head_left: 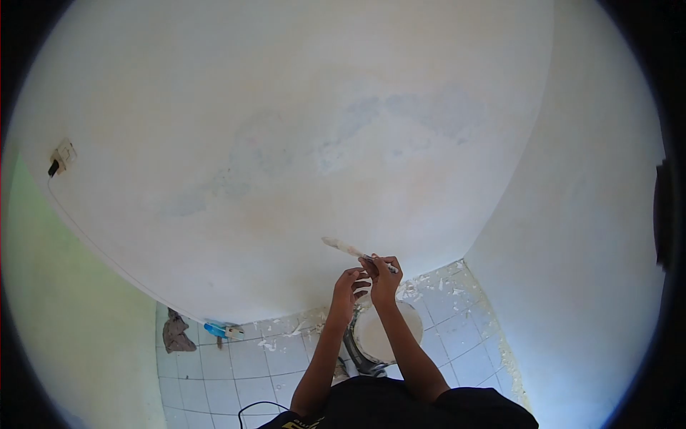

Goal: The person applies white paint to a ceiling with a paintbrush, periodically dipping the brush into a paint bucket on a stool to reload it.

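Observation:
My right hand (384,277) is closed around the handle of a slim hand tool (344,247). Its long, pale-coated end points left towards the wall; whether it is a brush or a scraper I cannot make out. Just left of it, my left hand (349,284) has bent fingers spread apart and seems to hold nothing. Below both hands a round bucket (407,323) with a cream-coloured top stands on the floor, partly hidden by my right forearm. Bluish-grey patches (361,118) mark the pale wall (300,43) in front of me.
Pale flakes (457,277) litter the tiled floor (250,361) along the wall. A grey-brown cloth (177,333) and a blue-and-white item (224,329) lie at the left. A black plug (53,168) sits in a wall socket (66,151), its cord running down. Dark curved tubing (354,350) lies beside the bucket.

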A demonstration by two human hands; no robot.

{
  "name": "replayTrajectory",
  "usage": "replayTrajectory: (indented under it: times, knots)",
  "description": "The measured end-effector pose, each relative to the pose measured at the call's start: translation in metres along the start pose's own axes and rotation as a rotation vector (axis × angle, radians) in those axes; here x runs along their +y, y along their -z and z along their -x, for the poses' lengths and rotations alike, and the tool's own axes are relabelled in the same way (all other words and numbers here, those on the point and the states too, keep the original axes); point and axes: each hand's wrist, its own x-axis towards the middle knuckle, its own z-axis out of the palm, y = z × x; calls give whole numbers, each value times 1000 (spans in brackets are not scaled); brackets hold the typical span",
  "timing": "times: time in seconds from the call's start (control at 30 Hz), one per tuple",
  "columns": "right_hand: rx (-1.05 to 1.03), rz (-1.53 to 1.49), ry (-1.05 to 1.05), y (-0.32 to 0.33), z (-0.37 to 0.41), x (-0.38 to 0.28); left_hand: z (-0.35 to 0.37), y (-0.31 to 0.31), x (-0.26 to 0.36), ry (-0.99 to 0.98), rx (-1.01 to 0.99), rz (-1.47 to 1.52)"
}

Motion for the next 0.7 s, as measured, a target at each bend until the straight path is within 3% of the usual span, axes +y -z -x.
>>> replayTrajectory:
  times: [0.1,0.17,0.2,0.5,0.57,0.7]
  knots:
    - [63,-52,-51,22,8,-14,11,-11,-17,24,-81,68]
    - [20,202,96,45,10,-6,20,-13,-25,36,-55,58]
    - [190,-149,-141,37,18,-20,25,-11,-30,59,-69,72]
    - [158,-377,-341,81,17,6,36,14,-48,82,19,157]
    - [69,-544,-399,81,17,6,32,21,-42,63,23,183]
    - [139,-474,-371,60,7,9,25,39,-30,56,42,241]
